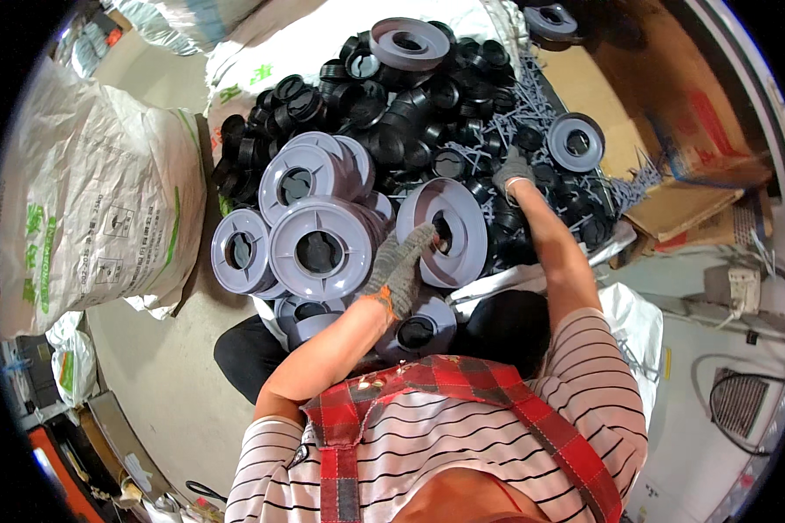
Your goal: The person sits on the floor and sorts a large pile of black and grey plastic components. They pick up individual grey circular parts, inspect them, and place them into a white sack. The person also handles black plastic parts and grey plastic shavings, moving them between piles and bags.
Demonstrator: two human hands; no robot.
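Observation:
My left hand (401, 263), in a grey knitted glove, grips a grey plastic flanged ring (472, 235) by its central hole, tilted on edge. My right hand (513, 171), gloved too, is in the heap among black round plastic caps (410, 122) and thin grey plastic pins (532, 105). Its fingers look pinched together, but what they hold is too small to make out. Left of my left hand stand stacked grey rings (338, 283) with black caps in their centres. Another grey ring part (417, 346) rests near my lap, partly covered by my forearm.
A big white woven sack (105, 209) stands on the left. One grey ring (408, 37) lies atop the cap heap, another (576, 129) on its right side. Cardboard boxes (698, 209) line the right. White sheeting (270, 52) lies beneath the heap.

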